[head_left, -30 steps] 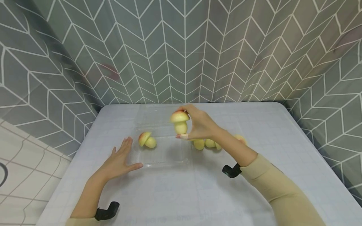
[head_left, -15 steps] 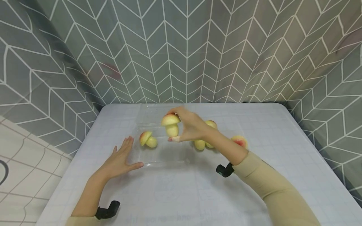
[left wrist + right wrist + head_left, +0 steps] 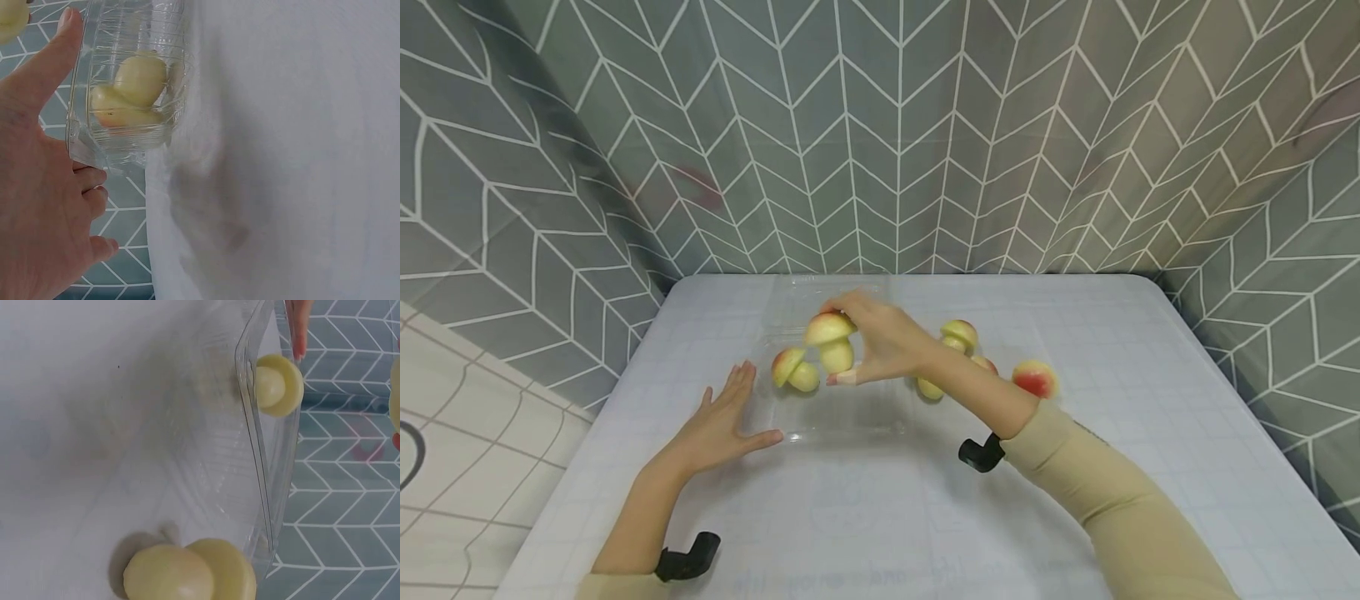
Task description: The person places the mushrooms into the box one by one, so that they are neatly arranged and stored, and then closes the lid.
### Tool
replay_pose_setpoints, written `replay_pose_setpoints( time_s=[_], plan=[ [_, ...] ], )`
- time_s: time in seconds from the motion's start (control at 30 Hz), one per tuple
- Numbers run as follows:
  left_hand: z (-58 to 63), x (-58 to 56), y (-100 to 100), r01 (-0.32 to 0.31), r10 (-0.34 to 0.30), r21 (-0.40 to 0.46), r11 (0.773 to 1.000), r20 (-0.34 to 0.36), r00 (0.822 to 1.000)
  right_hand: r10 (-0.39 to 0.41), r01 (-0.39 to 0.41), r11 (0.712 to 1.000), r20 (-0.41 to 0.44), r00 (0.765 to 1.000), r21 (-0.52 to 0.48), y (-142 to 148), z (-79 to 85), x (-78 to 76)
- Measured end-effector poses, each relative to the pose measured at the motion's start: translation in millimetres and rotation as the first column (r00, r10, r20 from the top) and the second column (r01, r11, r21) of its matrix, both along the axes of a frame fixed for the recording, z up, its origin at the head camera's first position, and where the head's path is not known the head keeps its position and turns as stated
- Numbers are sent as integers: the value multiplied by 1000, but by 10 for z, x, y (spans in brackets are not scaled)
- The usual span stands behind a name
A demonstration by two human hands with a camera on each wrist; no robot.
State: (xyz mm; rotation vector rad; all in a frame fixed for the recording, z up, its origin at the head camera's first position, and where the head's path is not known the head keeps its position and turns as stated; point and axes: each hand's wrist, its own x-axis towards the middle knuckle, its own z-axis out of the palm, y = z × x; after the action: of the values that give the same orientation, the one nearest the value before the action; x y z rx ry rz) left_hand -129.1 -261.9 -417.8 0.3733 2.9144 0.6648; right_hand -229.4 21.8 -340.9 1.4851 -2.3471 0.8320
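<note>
My right hand point(image 3: 887, 337) pinches a pale yellow mushroom point(image 3: 835, 343) with a reddish cap, fingers on the cap and thumb under the stem. It is held upright above the clear plastic box point(image 3: 850, 435); only a sliver of this mushroom point(image 3: 395, 394) shows at the right wrist view's edge. A second mushroom point(image 3: 796, 372) lies tilted inside the box at its left, also seen through the box wall point(image 3: 81, 94) in the left wrist view. My left hand point(image 3: 718, 425), fingers extended and thumb spread, rests against the box's left side.
Right of the box lie several more mushrooms, including one near the back point(image 3: 959, 333), one with its red cap showing point(image 3: 1037, 380) and one partly behind the right forearm point(image 3: 929, 388). The box's clear lid point(image 3: 801, 287) lies folded back toward the patterned curtain point(image 3: 895, 150).
My right hand has carried the mushroom left and slightly lower over the box, close to the one inside. Mushrooms behind the right forearm have come into sight. My left hand stays put.
</note>
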Motion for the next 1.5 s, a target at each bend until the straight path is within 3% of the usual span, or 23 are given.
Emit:
replay_pose_setpoints(
  time_s=[0.43, 0.8, 1.0, 1.17, 1.4, 1.5],
  plan=[
    [3, 0, -2, 2, -2, -22, 1000, -13, 1000, 13, -15, 996, 23, 1000, 83, -254, -75, 95],
    [3, 8, -2, 7, -7, -21, 1000, -17, 1000, 60, -54, 964, -13, 998, 260, -503, -339, 182],
    [3, 9, -5, 8, -9, -23, 1000, -18, 1000, 123, -116, 944, -4, 992, 308, -587, -467, 183],
    [11, 10, -2, 5, -5, -16, 1000, -5, 1000, 144, -132, 910, 0, 990, 392, -638, -522, 181],
    [24, 9, 3, 7, -7, -1, 1000, -2, 1000, 162, -90, 805, -70, 984, 587, -712, -573, 178],
    [19, 10, 7, 8, -8, 9, 1000, 5, 1000, 178, -90, 783, -83, 981, 615, -730, -615, 185]
  ],
)
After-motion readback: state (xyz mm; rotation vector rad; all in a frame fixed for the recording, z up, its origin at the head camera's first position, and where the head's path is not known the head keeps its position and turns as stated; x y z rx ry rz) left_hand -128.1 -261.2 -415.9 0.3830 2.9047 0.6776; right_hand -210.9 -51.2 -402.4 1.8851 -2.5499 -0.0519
